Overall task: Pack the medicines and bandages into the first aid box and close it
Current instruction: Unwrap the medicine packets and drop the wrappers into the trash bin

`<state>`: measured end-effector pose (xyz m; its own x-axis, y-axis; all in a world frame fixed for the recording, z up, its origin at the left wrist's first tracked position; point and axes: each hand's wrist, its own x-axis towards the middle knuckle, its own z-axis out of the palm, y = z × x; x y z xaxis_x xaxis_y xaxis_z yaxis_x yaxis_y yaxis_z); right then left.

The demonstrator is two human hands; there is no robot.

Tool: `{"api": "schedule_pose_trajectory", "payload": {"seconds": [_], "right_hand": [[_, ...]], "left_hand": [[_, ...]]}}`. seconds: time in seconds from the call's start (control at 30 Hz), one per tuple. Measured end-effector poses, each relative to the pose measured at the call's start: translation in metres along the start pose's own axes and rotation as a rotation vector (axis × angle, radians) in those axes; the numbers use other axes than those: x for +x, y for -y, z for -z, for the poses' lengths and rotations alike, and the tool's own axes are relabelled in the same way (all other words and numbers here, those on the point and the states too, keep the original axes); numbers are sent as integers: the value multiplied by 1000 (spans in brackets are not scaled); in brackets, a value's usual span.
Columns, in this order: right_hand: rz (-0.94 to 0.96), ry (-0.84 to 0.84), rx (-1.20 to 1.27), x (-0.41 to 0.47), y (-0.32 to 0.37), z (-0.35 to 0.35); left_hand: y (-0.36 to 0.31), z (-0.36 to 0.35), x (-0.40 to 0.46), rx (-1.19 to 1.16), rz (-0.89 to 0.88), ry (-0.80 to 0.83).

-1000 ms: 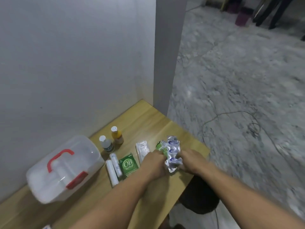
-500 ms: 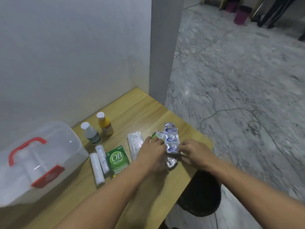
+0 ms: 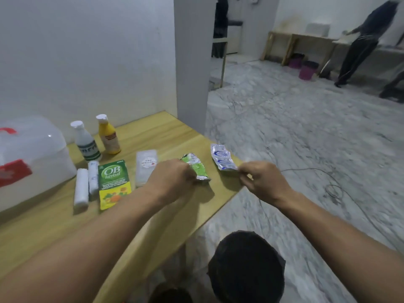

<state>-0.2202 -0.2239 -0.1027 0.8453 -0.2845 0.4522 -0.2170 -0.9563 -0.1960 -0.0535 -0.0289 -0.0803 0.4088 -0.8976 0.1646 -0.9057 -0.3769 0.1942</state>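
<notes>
On the wooden table [image 3: 54,217], my left hand [image 3: 172,179] pinches the near end of a green blister strip [image 3: 194,166]. My right hand [image 3: 260,179] grips the near corner of a silver-blue blister strip [image 3: 223,159] by the table's right edge. The clear first aid box [image 3: 30,158], with red handle and latch, stands shut at the far left. Beside it lie two white bandage rolls [image 3: 85,185], a green OB herbal box [image 3: 113,183] and a clear flat packet [image 3: 145,167]. A white bottle [image 3: 85,142] and a yellow bottle [image 3: 108,135] stand behind them.
A white wall and pillar [image 3: 190,62] close off the table's back. A dark round stool [image 3: 244,267] sits on the marble floor below the table's edge, with a cable [image 3: 332,189] trailing nearby. A person [image 3: 360,42] stands far off beside wooden tables.
The strips were bunched together between both hands; now they are apart, green in my left, silver-blue in my right, lowered to the table. The view has tilted up and leftward.
</notes>
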Motion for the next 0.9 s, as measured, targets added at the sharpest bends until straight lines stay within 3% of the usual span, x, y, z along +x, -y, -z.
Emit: {"api": "schedule_pose_trajectory", "payload": {"seconds": [0.27,0.4,0.53,0.67,0.9], "right_hand": [[-191,-116,22,-113,-60,47],[-316,-76,76,-162,-89,49],[-459,52,129,-197,-106,34],[-520,224,135,-222,-114,3],[-619,456,140,-246,-117,-59]], "left_hand": [[-122,-2,-6,-77,-94,-253],[-177,-28,1,-137,-210,-257],[-211,-74,-4,-143,-231,-128],[-212,-139,-17,-125,-77,66],[-191,-228,-33,-181,159,264]]}}
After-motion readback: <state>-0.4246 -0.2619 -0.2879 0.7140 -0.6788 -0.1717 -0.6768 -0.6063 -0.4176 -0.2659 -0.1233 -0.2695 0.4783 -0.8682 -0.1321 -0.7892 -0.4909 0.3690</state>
